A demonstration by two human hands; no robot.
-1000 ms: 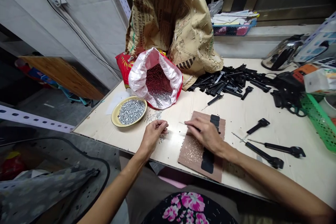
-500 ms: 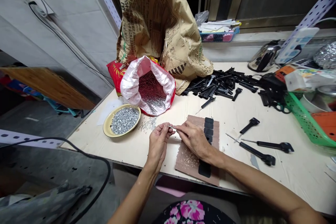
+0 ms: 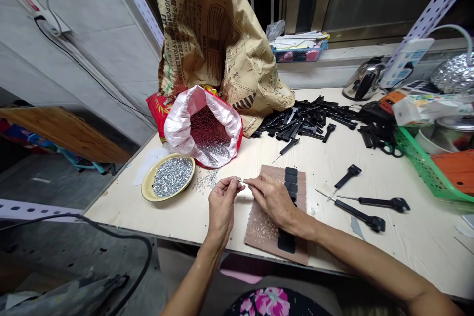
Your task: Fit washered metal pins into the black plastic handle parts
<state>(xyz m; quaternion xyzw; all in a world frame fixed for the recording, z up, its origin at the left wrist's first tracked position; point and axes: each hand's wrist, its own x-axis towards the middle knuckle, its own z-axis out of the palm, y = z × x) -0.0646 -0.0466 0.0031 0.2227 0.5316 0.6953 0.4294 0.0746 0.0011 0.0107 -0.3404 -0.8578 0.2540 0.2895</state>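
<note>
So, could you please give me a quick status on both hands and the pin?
Left hand and right hand both pinch a thin metal pin between them, above the table. Nothing in the way.

Bare pale wooden counter (image 3: 400, 237) lies open to the right front. Leftward, a yellow round dish of silver nuts (image 3: 168, 183) and a red sack lined with white plastic (image 3: 202, 126) block the way; behind stands a tall brown paper sack (image 3: 215, 44). A heap of black plastic handles (image 3: 311, 121) and a green mesh basket (image 3: 425, 170) close the far right.

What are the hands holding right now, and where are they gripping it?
Both hands, left hand and right hand, pinch a thin metal pin at its ends with their fingertips.
</note>
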